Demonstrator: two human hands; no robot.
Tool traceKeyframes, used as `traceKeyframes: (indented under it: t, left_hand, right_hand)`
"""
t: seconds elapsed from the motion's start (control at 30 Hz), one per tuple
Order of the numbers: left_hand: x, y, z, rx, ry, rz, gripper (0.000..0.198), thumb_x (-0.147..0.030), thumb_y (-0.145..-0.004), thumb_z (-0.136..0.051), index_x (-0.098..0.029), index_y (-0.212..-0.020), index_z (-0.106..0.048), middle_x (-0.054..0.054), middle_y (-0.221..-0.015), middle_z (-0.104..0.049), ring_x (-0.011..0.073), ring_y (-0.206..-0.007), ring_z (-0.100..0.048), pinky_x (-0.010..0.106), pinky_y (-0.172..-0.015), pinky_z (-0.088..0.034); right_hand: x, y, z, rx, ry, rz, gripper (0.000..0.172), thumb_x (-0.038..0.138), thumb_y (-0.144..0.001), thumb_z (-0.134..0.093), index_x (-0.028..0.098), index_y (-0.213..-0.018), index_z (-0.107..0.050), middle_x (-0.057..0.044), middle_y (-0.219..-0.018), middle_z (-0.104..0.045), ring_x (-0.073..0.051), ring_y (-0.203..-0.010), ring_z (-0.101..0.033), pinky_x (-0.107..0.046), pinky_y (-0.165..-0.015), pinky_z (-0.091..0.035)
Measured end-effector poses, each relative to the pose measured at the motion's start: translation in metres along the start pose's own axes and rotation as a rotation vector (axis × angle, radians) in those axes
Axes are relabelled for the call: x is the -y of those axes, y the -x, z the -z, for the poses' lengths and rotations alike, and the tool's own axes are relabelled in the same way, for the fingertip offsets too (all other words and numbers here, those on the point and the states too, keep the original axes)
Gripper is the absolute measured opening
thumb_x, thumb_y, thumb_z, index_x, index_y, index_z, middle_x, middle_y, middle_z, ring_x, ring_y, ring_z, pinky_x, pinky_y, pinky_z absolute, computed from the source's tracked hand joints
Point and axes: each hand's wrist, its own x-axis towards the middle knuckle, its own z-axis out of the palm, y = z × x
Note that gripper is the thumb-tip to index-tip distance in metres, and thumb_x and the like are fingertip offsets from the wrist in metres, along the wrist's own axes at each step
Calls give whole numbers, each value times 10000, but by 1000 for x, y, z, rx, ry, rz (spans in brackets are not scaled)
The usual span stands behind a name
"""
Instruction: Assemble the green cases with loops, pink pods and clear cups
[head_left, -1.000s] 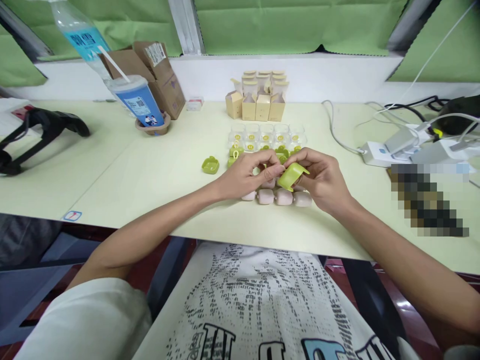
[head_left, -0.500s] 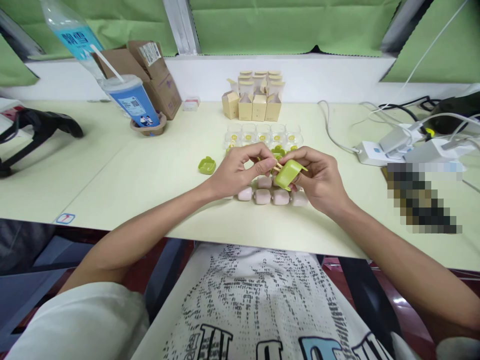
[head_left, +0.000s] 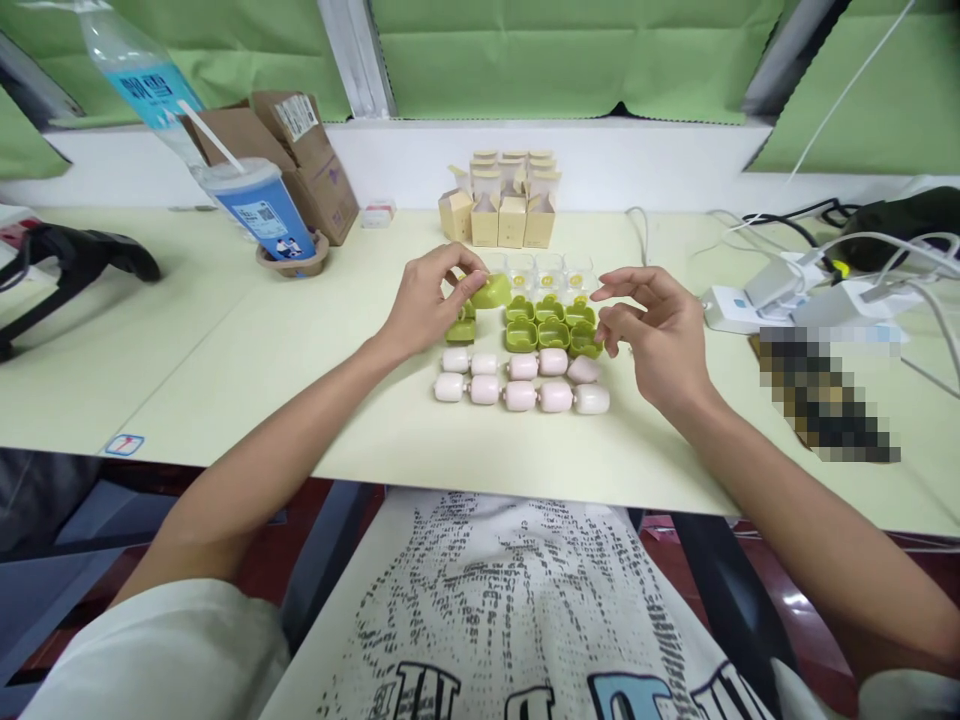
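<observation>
My left hand point(head_left: 431, 305) pinches a small light-green plastic cup point(head_left: 491, 291) between thumb and fingers, above the table. My right hand point(head_left: 652, 335) is raised at the right with fingers apart and holds nothing; its fingertips are close to the rightmost green cups. Several green cups with shaped rims point(head_left: 553, 334) stand in rows between the hands, and another green cup point(head_left: 460, 330) sits beside my left hand, partly covered. In front of them lie two rows of pale pink and white rounded pieces point(head_left: 520, 396). Clear cups with yellow marks point(head_left: 549, 274) stand behind, partly hidden by my left hand.
Small open cardboard boxes point(head_left: 512, 220) stand grouped by the wall. At the left are a blue drink cup point(head_left: 262, 215), a brown carton point(head_left: 322, 180) and a plastic bottle point(head_left: 142, 85). A white power strip point(head_left: 739, 312) with cables lies to the right.
Both hands were together on the green cup. My right hand has let go and drawn away rightward; my left hand has carried the cup up and to the left.
</observation>
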Motion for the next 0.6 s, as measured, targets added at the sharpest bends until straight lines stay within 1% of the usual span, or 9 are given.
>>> traceKeyframes:
  t: [0.1,0.17,0.23,0.33,0.4,0.47,0.6]
  left_hand:
    - [5,1,-7,63,-209,-59,241,-404,-1105,-617,-221,-1011,-742,81,-1033,-811,269,-1067,-718,421,-930,-550]
    - [6,1,-12,118,-301,-84,187,-323,-1090,-614,-228,-997,-746,88,-1020,-810,312,-1111,-703,460,-935,-527]
    - [7,1,-16,143,-341,-115,179,-290,-1081,-611,-239,-972,-744,92,-995,-804,335,-1111,-692,484,-918,-511]
    - [9,1,-22,139,-376,-159,185,-282,-1081,-603,-249,-963,-742,98,-972,-790,343,-1103,-673,509,-930,-500]
    - [9,1,-25,138,-420,-153,205,-268,-1092,-577,-244,-976,-743,111,-982,-786,349,-1127,-655,518,-961,-492]
    - [8,1,-28,150,-464,-115,218,-256,-1103,-561,-236,-989,-746,126,-1004,-787,356,-1154,-640,521,-986,-481]
    - [7,-1,-33,207,-488,-41,185,-238,-1089,-603,-226,-992,-761,137,-1043,-805,367,-1172,-635,516,-994,-472]
  right_hand:
    - [4,2,-2,1,16,16,207,258,-887,-770,300,-1081,-712,-41,-1100,-762,-141,-633,-605,-336,-490,-494]
    - [8,4,-4,1,19,19,178,261,-898,-767,295,-1066,-717,-36,-1080,-755,-133,-626,-601,-330,-488,-488]
    - [12,7,-6,3,21,22,150,259,-901,-778,288,-1038,-725,-32,-1049,-750,-130,-620,-607,-327,-490,-489]
    - [16,9,-8,6,39,31,110,282,-919,-804,282,-999,-728,-36,-1014,-749,-140,-634,-625,-330,-497,-509]
    - [17,8,-7,9,58,37,100,307,-938,-810,283,-987,-726,-41,-1005,-751,-154,-667,-645,-338,-523,-545]
    - [17,8,-7,11,62,42,89,307,-943,-806,282,-972,-726,-41,-990,-753,-162,-685,-657,-348,-555,-581]
    - [16,7,-7,13,40,38,57,259,-918,-787,271,-934,-733,-35,-957,-763,-154,-663,-650,-341,-560,-597]
